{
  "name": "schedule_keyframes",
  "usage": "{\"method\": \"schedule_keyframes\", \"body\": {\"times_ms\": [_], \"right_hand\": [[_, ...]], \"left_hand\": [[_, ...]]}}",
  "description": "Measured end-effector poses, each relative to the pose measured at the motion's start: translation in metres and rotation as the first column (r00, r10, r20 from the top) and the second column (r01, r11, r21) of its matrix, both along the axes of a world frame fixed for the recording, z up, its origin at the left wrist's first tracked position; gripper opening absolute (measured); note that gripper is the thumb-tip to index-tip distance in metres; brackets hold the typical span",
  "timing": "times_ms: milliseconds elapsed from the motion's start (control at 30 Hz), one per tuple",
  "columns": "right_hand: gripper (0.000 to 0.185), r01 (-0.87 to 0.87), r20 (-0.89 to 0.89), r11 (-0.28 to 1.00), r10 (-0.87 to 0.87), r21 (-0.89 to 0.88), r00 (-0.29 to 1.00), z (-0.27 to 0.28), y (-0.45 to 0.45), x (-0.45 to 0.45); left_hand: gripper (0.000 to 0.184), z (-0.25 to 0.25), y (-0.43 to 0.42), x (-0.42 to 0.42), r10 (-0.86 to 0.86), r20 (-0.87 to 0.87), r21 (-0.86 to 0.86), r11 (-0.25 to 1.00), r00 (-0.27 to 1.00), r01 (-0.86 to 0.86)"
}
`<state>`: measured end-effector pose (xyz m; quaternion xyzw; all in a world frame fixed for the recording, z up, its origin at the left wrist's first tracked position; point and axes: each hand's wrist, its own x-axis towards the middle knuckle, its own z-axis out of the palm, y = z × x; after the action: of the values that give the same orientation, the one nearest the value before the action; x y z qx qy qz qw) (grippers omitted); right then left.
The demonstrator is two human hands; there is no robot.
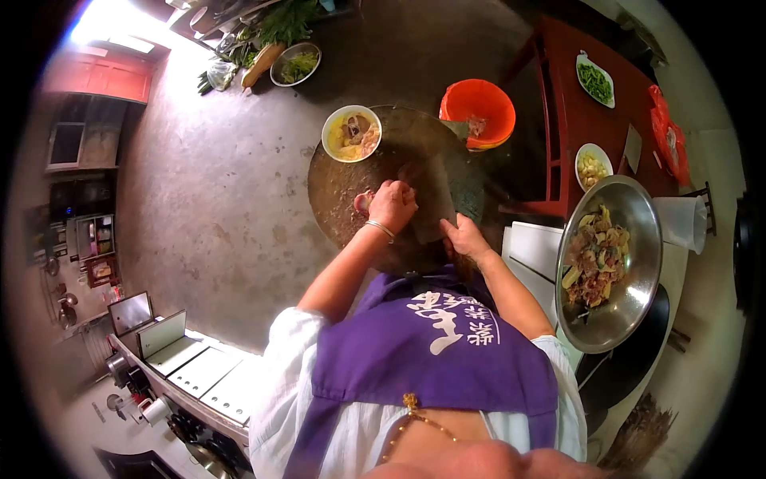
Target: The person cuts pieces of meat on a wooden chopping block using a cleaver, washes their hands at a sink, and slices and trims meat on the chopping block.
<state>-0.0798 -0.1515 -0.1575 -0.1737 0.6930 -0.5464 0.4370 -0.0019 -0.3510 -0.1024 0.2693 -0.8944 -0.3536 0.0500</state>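
Note:
Over the round chopping board (331, 188), my left hand (393, 206) has its fingers wrapped round a piece of raw meat (364, 202), part of which shows beside the thumb. My right hand (466, 237) grips a broad cleaver (431, 199). The blade is slightly blurred and stands on the board just right of my left hand. Small scraps lie on the board. At its far edge is a white bowl (328, 137) with meat pieces in it.
A red bucket (499, 112) stands beyond the board to the right. On the right are a steel bowl (648, 279) of food and a red table (568, 140) with two dishes. Vegetables and a metal bowl (275, 73) lie on the floor at the far left.

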Motion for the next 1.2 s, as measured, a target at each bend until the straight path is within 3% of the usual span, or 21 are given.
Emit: {"method": "schedule_keyframes", "body": {"times_ms": [100, 233, 333, 433, 533, 633, 667, 733, 800, 833, 867, 933, 967, 1033, 1100, 1133, 1167, 1200], "right_hand": [[0.024, 0.027, 0.383, 0.999, -0.013, -0.029, 0.923, 0.035, 0.0, -0.019], [0.016, 0.14, 0.31, 0.989, -0.117, -0.055, 0.944, 0.105, -0.002, -0.058], [0.016, 0.28, 0.148, 0.959, -0.272, -0.034, 0.951, 0.135, -0.002, -0.103], [0.019, 0.297, -0.32, 0.955, -0.287, -0.019, 0.903, 0.155, -0.006, -0.153], [0.022, 0.362, -0.811, 0.918, -0.087, 0.16, 0.579, 0.103, -0.009, -0.223], [0.025, 0.431, -0.954, 0.891, 0.006, 0.141, 0.3, 0.093, -0.012, -0.255], [0.026, 0.44, -0.946, 0.89, -0.031, 0.12, 0.322, 0.088, -0.012, -0.262], [0.024, 0.383, -0.862, 0.909, -0.055, 0.166, 0.504, 0.101, -0.01, -0.265], [0.022, 0.4, -0.51, 0.872, -0.216, 0.283, 0.832, 0.132, -0.018, -0.249], [0.018, 0.408, -0.331, 0.906, -0.354, 0.11, 0.875, 0.129, -0.018, -0.238], [0.015, 0.347, -0.284, 0.938, -0.329, 0.014, 0.901, 0.123, -0.012, -0.232], [0.015, 0.297, -0.257, 0.951, -0.266, 0.089, 0.929, 0.136, -0.014, -0.204], [0.015, 0.227, -0.243, 0.967, -0.194, 0.113, 0.95, 0.134, -0.012, -0.189], [0.015, 0.084, -0.206, 0.981, -0.046, 0.177, 0.977, 0.131, -0.008, -0.156], [0.019, -0.047, -0.26, 0.962, 0.12, 0.271, 0.958, 0.118, -0.001, -0.121], [0.02, -0.132, -0.592, 0.93, 0.324, 0.344, 0.738, 0.107, 0.004, -0.108], [0.019, -0.155, -0.698, 0.917, 0.381, 0.366, 0.606, 0.111, 0.004, -0.087], [0.018, -0.188, -0.695, 0.889, 0.445, 0.416, 0.564, 0.115, 0.004, -0.069]], "left_hand": [[0.026, 0.016, -0.007, -0.024, -0.043, -0.015, -0.027, 0.999, 0.999, 0.043], [0.017, 0.074, -0.008, -0.091, -0.234, -0.118, -0.15, 0.965, 0.965, 0.216], [0.019, 0.104, -0.008, -0.16, -0.403, -0.167, -0.251, 0.9, 0.9, 0.356], [0.028, 0.122, -0.001, -0.221, -0.36, -0.201, -0.149, 0.93, 0.911, 0.335], [0.032, 0.108, -0.008, -0.261, -0.302, -0.332, -0.16, 0.952, 0.894, 0.262], [0.026, 0.12, -0.013, -0.265, -0.21, -0.44, 0.02, 0.97, 0.873, 0.244], [0.025, 0.129, -0.014, -0.258, -0.178, -0.482, 0.075, 0.967, 0.858, 0.243], [0.021, 0.141, -0.021, -0.244, -0.098, -0.456, 0.251, 0.94, 0.885, 0.233], [0.021, 0.135, -0.032, -0.222, -0.007, -0.39, 0.435, 0.88, 0.921, 0.191], [0.021, 0.132, -0.041, -0.207, 0.023, -0.37, 0.546, 0.814, 0.929, 0.198], [0.022, 0.132, -0.048, -0.19, -0.013, -0.303, 0.532, 0.827, 0.953, 0.181], [0.023, 0.136, -0.061, -0.147, -0.084, -0.171, 0.51, 0.845, 0.982, 0.161], [0.019, 0.111, -0.075, -0.127, -0.339, -0.363, 0.076, 0.918, 0.868, 0.39], [0.017, 0.103, -0.077, -0.074, -0.269, -0.133, 0.24, 0.925, 0.954, 0.295], [0.014, 0.071, -0.079, -0.026, -0.282, -0.007, 0.081, 0.956, 0.959, 0.282], [0.017, 0.056, -0.079, -0.005, -0.283, 0.034, 0.04, 0.959, 0.959, 0.281], [0.02, 0.053, -0.074, 0.013, -0.178, 0.129, 0.011, 0.984, 0.976, 0.178], [0.021, 0.039, -0.066, 0.033, -0.042, 0.115, -0.134, 0.989, 0.993, 0.057]]}}
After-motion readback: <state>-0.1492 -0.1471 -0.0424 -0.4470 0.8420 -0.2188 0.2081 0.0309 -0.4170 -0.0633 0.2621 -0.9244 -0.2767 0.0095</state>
